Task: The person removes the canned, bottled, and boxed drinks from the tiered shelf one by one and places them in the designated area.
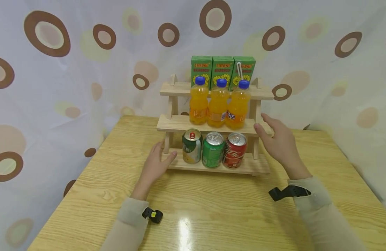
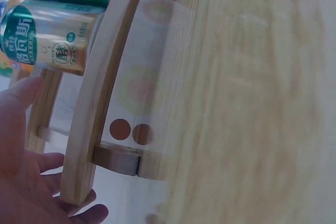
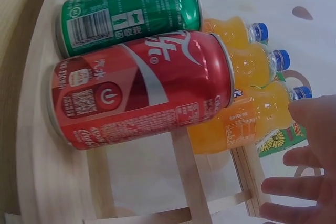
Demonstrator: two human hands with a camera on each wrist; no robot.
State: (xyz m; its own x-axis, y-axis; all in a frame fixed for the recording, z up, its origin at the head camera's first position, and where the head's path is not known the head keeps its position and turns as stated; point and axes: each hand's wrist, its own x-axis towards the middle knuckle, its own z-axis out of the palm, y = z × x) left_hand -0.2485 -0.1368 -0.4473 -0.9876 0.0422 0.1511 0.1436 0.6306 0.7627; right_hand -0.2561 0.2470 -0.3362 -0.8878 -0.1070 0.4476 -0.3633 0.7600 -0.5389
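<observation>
Flanking the rack (image 1: pixel 179 123) on the table (image 1: pixel 211 202), the left hand (image 1: pixel 154 165) and right hand (image 1: pixel 281 144) spread their fingers wide, gripping nothing; whether the left touches, I cannot tell. Cans (image 1: pixel 213 151), bottles (image 1: pixel 218 108) and cartons (image 1: pixel 222 68) stand one row per tier, probably so each shows.

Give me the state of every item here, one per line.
Wooden shelf: upright, all three tiers loaded.
Dark green can: upright, seemingly unopened.
Bright green can: upright, seemingly unopened.
Red can: upright, seemingly unopened.
Orange bottles: upright, blue caps on.
Green cartons: upright, rightmost bearing a straw.
Left hand: thumb spread.
Right hand: fingers spread, empty.
</observation>
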